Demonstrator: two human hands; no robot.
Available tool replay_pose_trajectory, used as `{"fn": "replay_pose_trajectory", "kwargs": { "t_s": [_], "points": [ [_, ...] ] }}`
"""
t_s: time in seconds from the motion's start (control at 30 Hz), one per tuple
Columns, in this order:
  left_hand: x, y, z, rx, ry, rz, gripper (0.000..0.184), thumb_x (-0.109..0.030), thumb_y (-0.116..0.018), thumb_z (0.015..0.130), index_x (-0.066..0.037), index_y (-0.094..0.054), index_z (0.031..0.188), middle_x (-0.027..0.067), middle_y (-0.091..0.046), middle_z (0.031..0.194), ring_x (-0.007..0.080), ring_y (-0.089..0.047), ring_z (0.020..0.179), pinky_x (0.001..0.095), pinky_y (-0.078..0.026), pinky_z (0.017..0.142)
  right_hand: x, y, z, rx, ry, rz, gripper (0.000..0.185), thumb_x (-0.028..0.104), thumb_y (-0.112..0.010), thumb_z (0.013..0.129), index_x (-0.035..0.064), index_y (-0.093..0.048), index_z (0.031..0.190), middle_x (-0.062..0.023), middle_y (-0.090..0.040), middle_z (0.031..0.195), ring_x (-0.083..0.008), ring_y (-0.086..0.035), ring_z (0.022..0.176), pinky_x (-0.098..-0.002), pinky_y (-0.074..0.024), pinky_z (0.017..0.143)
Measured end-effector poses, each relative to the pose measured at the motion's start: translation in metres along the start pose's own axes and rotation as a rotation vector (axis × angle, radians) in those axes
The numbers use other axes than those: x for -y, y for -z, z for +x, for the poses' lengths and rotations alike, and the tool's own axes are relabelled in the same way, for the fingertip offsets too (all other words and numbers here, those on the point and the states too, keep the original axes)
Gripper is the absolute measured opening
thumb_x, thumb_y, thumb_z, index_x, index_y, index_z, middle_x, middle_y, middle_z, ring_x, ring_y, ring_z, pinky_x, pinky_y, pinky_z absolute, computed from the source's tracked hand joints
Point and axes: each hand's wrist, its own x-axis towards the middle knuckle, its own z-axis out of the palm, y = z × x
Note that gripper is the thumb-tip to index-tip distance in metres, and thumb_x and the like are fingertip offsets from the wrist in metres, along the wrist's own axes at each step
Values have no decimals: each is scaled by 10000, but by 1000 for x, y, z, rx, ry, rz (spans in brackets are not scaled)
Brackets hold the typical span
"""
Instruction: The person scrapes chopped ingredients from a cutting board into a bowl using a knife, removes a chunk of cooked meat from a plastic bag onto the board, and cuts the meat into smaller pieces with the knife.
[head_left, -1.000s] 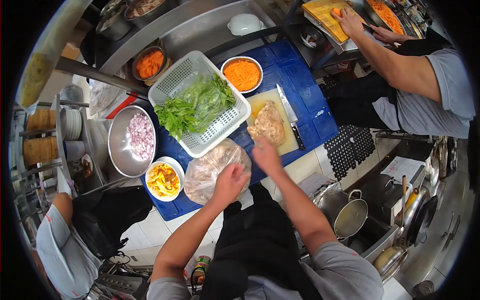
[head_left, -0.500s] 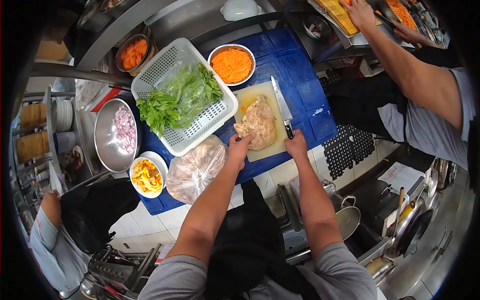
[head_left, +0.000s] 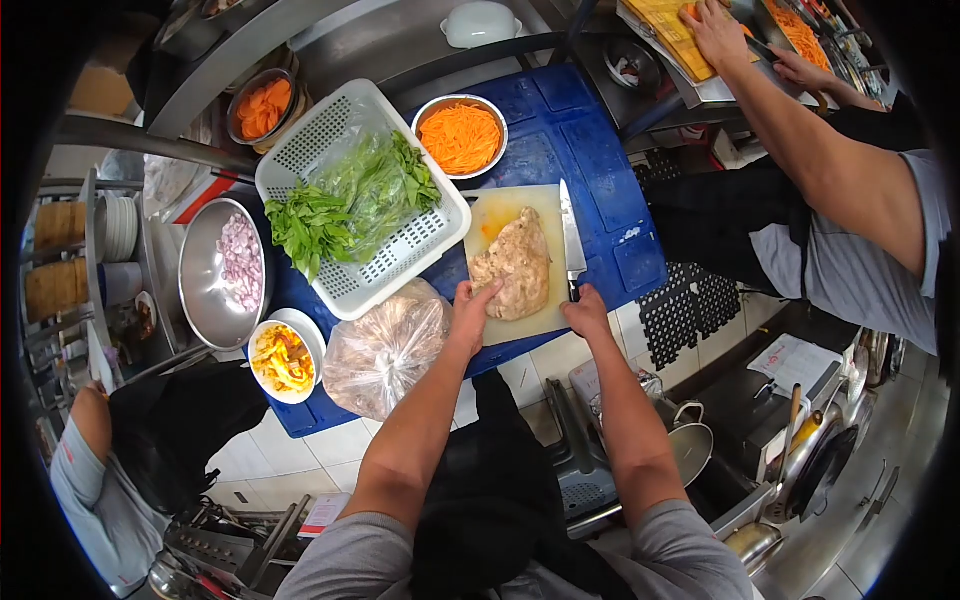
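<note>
A large piece of pale, seasoned cooked meat (head_left: 517, 268) lies on a cutting board (head_left: 547, 203) with yellowish juice at its far end. My left hand (head_left: 474, 313) grips the board's near left edge, its thumb against the meat. A kitchen knife (head_left: 571, 235) lies along the board's right side, blade pointing away from me. My right hand (head_left: 588, 312) is closed at its black handle by the near right corner; whether the fingers also hold the board is hidden. Left of my left hand sits a tied clear plastic bag (head_left: 388, 350) of brownish contents.
On the blue table (head_left: 600, 165) stand a bowl of shredded carrot (head_left: 460, 137), a white basket (head_left: 400, 270) of greens and a bowl of yellow-orange food (head_left: 283, 361). A steel bowl (head_left: 205, 290) holds chopped onion. Co-workers stand at right (head_left: 850, 170) and left (head_left: 100, 490).
The cutting board has slid toward me and slightly right, turning a little straighter, with the meat and knife on it. Both my hands have moved nearer to me along with it.
</note>
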Motion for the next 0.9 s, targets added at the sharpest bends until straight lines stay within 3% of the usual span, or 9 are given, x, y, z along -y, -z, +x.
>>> {"fn": "replay_pose_trajectory", "kwargs": {
  "t_s": [0.1, 0.2, 0.3, 0.4, 0.5, 0.6, 0.63, 0.8, 0.9],
  "points": [
    [25, 18, 19, -23, 40, -229, 464, -329, -633, 976, -49, -534, 1332, 131, -623, 1336, 273, -605, 1247, 422, -477, 1089, 6, 4, -9, 30, -28, 56, 470, 182, -713, 773, -60, -598, 1159, -283, -694, 1130, -413, -665, 1106, -433, -512, 963],
    [-3, 18, 2, 270, 203, -451, 468, -267, -520, 988, -61, -534, 1408, 124, -621, 1378, 297, -588, 1287, 438, -454, 1121, -14, -12, 2, -11, 32, 150, 483, 169, -709, 778, -62, -587, 1184, -288, -689, 1148, -410, -666, 1113, -434, -511, 968],
    [-2, 14, 4, 132, 173, -348, 505, -141, -457, 960, -68, -530, 1454, 138, -599, 1435, 308, -586, 1298, 444, -474, 1109, -2, -9, -7, -49, 12, 114, 475, 164, -702, 783, -63, -589, 1184, -286, -688, 1152, -405, -668, 1113, -433, -511, 972],
    [7, 18, 13, 161, 147, -203, 510, -73, -442, 980, -70, -511, 1485, 146, -586, 1458, 313, -597, 1298, 447, -494, 1100, -21, -23, 0, -160, 111, 60, 482, 157, -700, 781, -65, -588, 1193, -280, -691, 1137, -409, -669, 1115, -430, -511, 973],
    [-7, 9, -2, 243, 211, -256, 497, -4, -451, 994, -58, -505, 1486, 152, -594, 1449, 313, -616, 1284, 448, -515, 1088, -31, -21, -9, -203, 104, 88, 474, 152, -695, 779, -68, -589, 1186, -280, -689, 1119, -413, -670, 1092, -429, -509, 966],
    [-5, 10, -9, 335, 236, -243, 498, 26, -472, 1002, -50, -493, 1494, 154, -607, 1428, 305, -623, 1285, 452, -512, 1100, -40, -5, -35, -207, 75, 155, 446, 130, -664, 771, -42, -591, 1177, -248, -686, 1047, -383, -677, 980, -431, -518, 913],
    [-6, 11, -18, 349, 264, -236, 498, 27, -474, 1000, -45, -494, 1492, 153, -610, 1424, 302, -623, 1285, 456, -512, 1100, -58, -6, -38, -204, 79, 240, 379, 109, -651, 768, -31, -589, 1115, -189, -660, 933, -315, -643, 865, -409, -515, 832],
    [-22, 25, -78, 454, 303, -238, 455, 31, -509, 989, -28, -548, 1439, 136, -631, 1395, 277, -646, 1243, 440, -544, 1053, -55, 39, -137, -296, 266, 299, 262, 91, -637, 777, -5, -565, 1010, -98, -598, 832, -177, -566, 756, -340, -495, 709],
    [-40, 58, -125, 505, 289, -224, 478, 34, -514, 981, -23, -536, 1455, 130, -634, 1392, 261, -646, 1244, 422, -537, 1062, -49, 67, -191, -250, 352, 117, 186, 103, -633, 779, 18, -542, 916, -76, -548, 730, -150, -509, 667, -337, -462, 617]
  ]
}}
